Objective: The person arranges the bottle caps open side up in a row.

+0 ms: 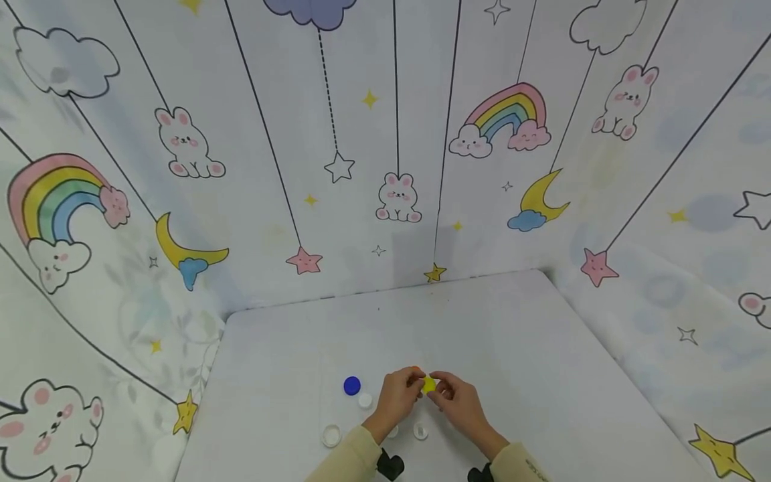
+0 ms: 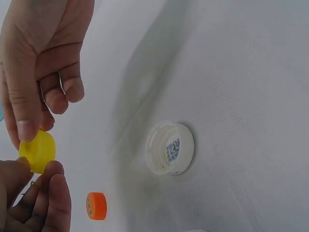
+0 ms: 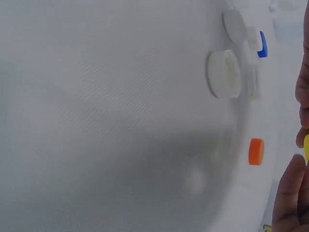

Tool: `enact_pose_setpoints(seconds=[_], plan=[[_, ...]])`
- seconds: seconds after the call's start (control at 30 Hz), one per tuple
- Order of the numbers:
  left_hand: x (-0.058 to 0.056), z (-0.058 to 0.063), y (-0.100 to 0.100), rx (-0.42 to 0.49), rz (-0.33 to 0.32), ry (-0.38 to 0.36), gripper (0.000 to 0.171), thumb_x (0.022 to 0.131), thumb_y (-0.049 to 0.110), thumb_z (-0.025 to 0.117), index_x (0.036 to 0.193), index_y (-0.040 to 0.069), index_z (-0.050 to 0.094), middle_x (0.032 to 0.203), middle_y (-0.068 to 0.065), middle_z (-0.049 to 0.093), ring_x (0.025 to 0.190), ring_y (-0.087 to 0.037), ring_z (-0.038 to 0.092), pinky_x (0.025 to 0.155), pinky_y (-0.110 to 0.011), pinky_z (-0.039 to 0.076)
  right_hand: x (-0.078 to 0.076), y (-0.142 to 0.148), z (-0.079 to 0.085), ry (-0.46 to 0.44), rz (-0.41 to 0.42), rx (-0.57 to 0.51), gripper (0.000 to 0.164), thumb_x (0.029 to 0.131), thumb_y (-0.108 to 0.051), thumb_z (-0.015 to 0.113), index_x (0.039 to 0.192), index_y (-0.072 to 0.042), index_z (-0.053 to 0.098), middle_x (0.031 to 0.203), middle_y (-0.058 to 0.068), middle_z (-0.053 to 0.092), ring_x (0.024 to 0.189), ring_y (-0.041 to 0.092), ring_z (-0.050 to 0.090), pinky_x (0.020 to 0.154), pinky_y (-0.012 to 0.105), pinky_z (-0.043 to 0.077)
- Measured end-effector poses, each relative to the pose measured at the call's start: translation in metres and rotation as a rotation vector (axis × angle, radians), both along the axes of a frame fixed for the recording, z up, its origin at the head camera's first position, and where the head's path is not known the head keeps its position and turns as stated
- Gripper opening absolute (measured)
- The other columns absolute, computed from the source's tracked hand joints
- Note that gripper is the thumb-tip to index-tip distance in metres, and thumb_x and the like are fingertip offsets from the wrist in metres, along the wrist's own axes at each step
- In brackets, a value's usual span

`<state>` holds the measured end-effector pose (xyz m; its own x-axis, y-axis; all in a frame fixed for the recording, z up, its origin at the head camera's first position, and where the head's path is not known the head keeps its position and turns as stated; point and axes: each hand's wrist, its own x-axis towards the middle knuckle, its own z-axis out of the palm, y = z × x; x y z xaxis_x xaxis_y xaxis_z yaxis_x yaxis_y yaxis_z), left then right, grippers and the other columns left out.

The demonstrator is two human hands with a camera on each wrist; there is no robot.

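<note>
A yellow bottle cap (image 1: 429,385) is held between both hands just above the table. The left hand (image 1: 400,396) pinches one side with thumb and fingertips; the right hand (image 1: 460,404) pinches the opposite side. In the left wrist view, the yellow cap (image 2: 37,152) has the right hand (image 2: 38,63) above it and the left hand (image 2: 36,203) below. An orange cap (image 2: 96,206) stands on its edge on the table beyond the hands, partly covered in the head view. Nearer lies a white cap (image 2: 170,148) with a printed code inside.
Left of the hands lie a blue cap (image 1: 352,385), a small white cap (image 1: 365,401) and a larger white cap (image 1: 331,436). Another white cap (image 1: 393,432) is partly hidden by the left arm. Patterned cloth (image 1: 271,134) surrounds the white table (image 1: 512,348).
</note>
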<state>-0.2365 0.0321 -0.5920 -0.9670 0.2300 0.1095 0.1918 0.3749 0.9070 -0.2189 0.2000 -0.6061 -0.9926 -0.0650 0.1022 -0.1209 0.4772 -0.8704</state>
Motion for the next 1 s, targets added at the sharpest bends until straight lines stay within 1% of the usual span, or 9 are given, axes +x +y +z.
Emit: enact_pose_setpoints(seconds=[0.1,0.17,0.27,0.4,0.63,0.7,0.77,0.9,1.0], plan=[[0.0,0.0,0.0,0.005,-0.004,0.0,0.012,0.093,0.005,0.064,0.102,-0.001,0.068,0.083,-0.004,0.071,0.062,-0.01,0.065,0.054,-0.019,0.05,0.001,0.002,-0.004,0.087,0.013,0.105,0.039,0.077,-0.009,0.081,0.113,-0.012,0.067,0.079,-0.011,0.06,0.059,0.001,0.051,0.054,0.021,0.046],[0.001,0.0,0.001,-0.008,-0.018,0.001,0.013,0.093,0.005,0.064,0.103,-0.003,0.068,0.084,-0.005,0.071,0.062,-0.011,0.065,0.053,-0.019,0.05,0.002,0.002,-0.005,0.138,0.009,0.15,0.04,0.076,-0.007,0.082,0.112,-0.012,0.068,0.078,-0.013,0.059,0.059,0.0,0.049,0.054,0.02,0.045],[0.001,-0.002,0.002,-0.077,-0.045,0.004,0.015,0.092,0.003,0.063,0.106,-0.001,0.068,0.089,-0.006,0.071,0.066,-0.009,0.065,0.057,-0.018,0.05,0.002,0.004,-0.007,0.183,-0.009,0.175,0.038,0.075,-0.005,0.082,0.11,-0.01,0.068,0.077,-0.013,0.058,0.059,-0.001,0.048,0.053,0.02,0.044],[0.003,-0.004,0.002,-0.216,-0.069,0.061,0.023,0.088,0.0,0.067,0.11,0.003,0.068,0.093,-0.006,0.072,0.075,-0.007,0.065,0.064,-0.019,0.051,0.002,0.006,-0.011,0.161,-0.018,0.173,0.036,0.075,-0.005,0.082,0.109,-0.01,0.069,0.076,-0.013,0.059,0.059,-0.001,0.048,0.053,0.02,0.043],[0.004,-0.01,0.003,-0.482,-0.062,0.197,0.023,0.087,0.012,0.073,0.109,0.011,0.066,0.096,0.001,0.067,0.08,-0.006,0.06,0.068,-0.022,0.05,-0.002,0.008,-0.021,0.143,0.031,0.21,0.036,0.078,-0.009,0.081,0.111,-0.009,0.069,0.077,-0.012,0.059,0.061,-0.001,0.049,0.055,0.02,0.044],[0.004,-0.01,0.003,-0.53,-0.058,0.229,0.021,0.088,0.014,0.073,0.108,0.011,0.066,0.098,0.001,0.066,0.083,-0.01,0.061,0.071,-0.024,0.051,-0.003,0.008,-0.021,0.135,0.038,0.209,0.035,0.078,-0.01,0.081,0.111,-0.008,0.069,0.077,-0.012,0.06,0.062,-0.001,0.049,0.056,0.02,0.044],[0.005,-0.011,0.004,-0.567,-0.053,0.238,0.021,0.087,0.017,0.074,0.106,0.011,0.067,0.099,0.001,0.065,0.086,-0.012,0.061,0.073,-0.025,0.051,-0.004,0.007,-0.021,0.12,0.045,0.218,0.035,0.078,-0.01,0.08,0.111,-0.008,0.069,0.077,-0.012,0.06,0.062,-0.001,0.049,0.056,0.02,0.045],[0.005,-0.013,0.004,-0.617,-0.05,0.237,0.022,0.087,0.019,0.075,0.106,0.01,0.069,0.101,0.0,0.065,0.089,-0.014,0.062,0.075,-0.027,0.052,-0.004,0.005,-0.023,0.095,0.052,0.241,0.034,0.079,-0.011,0.08,0.11,-0.007,0.069,0.076,-0.012,0.06,0.062,-0.002,0.048,0.057,0.02,0.044],[0.005,-0.015,0.005,-0.642,-0.053,0.222,0.022,0.087,0.02,0.075,0.105,0.009,0.07,0.1,0.0,0.066,0.089,-0.014,0.062,0.077,-0.028,0.053,-0.004,0.005,-0.026,0.099,0.063,0.262,0.032,0.079,-0.011,0.079,0.109,-0.008,0.069,0.075,-0.011,0.06,0.061,-0.001,0.048,0.056,0.02,0.043]])
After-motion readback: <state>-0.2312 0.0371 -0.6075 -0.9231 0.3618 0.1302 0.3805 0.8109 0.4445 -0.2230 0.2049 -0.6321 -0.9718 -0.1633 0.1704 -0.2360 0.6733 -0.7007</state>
